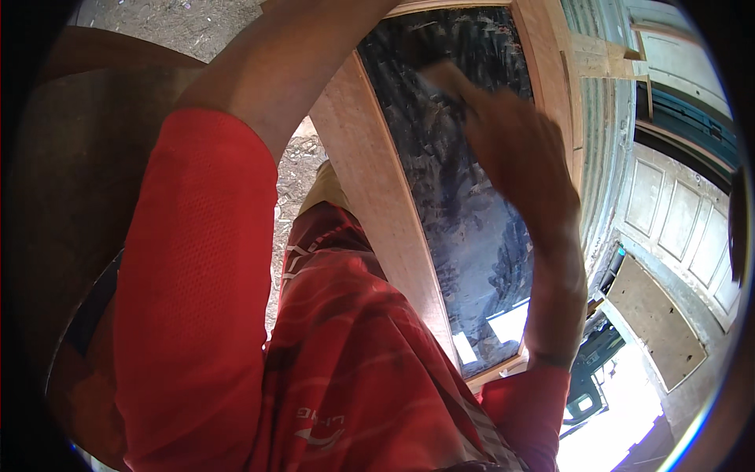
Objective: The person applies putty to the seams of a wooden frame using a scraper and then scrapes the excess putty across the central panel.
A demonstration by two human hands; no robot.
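Note:
My right hand (519, 145) is over the upper part of a dark, glossy panel (464, 212), blurred by motion. Its fingers are closed around a small pale, flat-ended tool (442, 77), too smeared to tell its exact kind. The tool's end is at or just above the panel; whether it touches I cannot tell. Streaks and whitish smears cover the panel, and a bright reflection lies near its lower end. A reddish-brown wooden frame (389, 185) surrounds the panel. My left forearm (275, 75) reaches across the top left and leaves the picture, so my left hand is out of sight.
Corrugated metal sheeting (599, 149) runs along the right side of the frame. Beyond it are a pale panelled door (676, 200) and a brown board (657, 322). Littered ground (185, 23) shows at upper left. My red shirt (354, 377) is close to the frame's near side.

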